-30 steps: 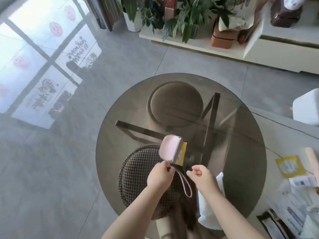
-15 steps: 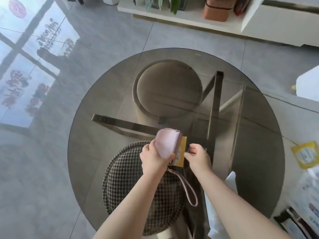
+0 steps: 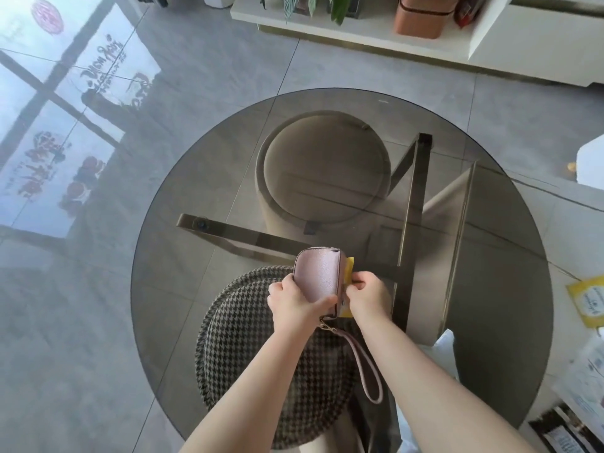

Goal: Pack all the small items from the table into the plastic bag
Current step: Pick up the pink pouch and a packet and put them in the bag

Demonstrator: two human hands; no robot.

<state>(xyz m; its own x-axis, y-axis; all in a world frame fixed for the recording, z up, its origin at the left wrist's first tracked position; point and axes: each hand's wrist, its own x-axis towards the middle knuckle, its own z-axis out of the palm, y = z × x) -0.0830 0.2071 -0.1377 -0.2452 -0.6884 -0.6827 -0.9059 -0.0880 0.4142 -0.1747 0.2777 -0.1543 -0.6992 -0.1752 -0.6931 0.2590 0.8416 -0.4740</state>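
Centrally over glass table (image 3: 183, 289), left hand (image 3: 294, 305) gripping pink pouch (image 3: 318, 276), right hand (image 3: 367, 297) pinching yellow packet (image 3: 350, 268)

We look down on a round glass table (image 3: 196, 256). Above its near middle, our left hand (image 3: 294, 305) grips a small pouch (image 3: 318, 276) from the left, and our right hand (image 3: 367, 294) pinches a card (image 3: 349, 268) just right of the pouch, touching it. A wrist strap (image 3: 367, 371) hangs from the pouch between our forearms. Beneath the glass, a patterned stool (image 3: 248, 341) sits under our hands and a plain stool (image 3: 323, 168) lies farther away. A plastic bag (image 3: 446, 348) rests right of our right forearm. Packets (image 3: 585, 302) lie at the far right edge. A low shelf (image 3: 376, 40) runs along the far side.
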